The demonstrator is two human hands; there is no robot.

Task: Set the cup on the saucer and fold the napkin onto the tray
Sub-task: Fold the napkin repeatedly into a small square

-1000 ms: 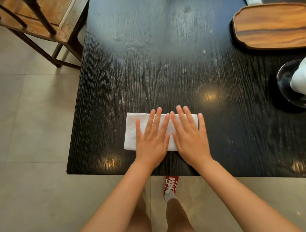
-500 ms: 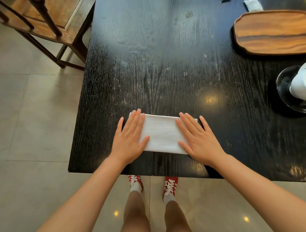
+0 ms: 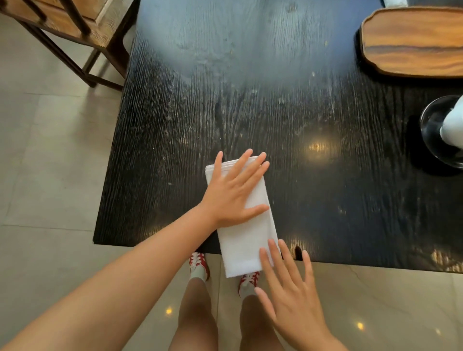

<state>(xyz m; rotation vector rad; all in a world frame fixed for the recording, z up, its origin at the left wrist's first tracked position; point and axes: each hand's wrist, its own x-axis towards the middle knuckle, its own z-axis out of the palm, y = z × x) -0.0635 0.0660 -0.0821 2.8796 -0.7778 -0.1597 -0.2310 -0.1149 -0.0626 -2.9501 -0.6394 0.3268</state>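
Note:
A folded white napkin (image 3: 246, 240) lies lengthwise on the black table (image 3: 250, 112), its near end hanging over the front edge. My left hand (image 3: 234, 193) rests flat on its far half, fingers spread. My right hand (image 3: 288, 283) hovers with fingers apart, its fingertips touching the napkin's near right corner. At the far right, cut by the frame, a white cup (image 3: 453, 125) stands on a dark glass saucer (image 3: 433, 125). The wooden tray (image 3: 411, 42) lies at the back right with nothing visible on it.
A wooden chair (image 3: 75, 27) stands off the table's back left corner. Tiled floor (image 3: 50, 155) runs along the left and front. My legs and red shoes (image 3: 198, 263) show below the front edge. A white object (image 3: 393, 2) peeks behind the tray.
The napkin has turned from lying crosswise to lengthwise, its near end now past the table edge. My left hand moved onto its far half; my right hand dropped to the near corner.

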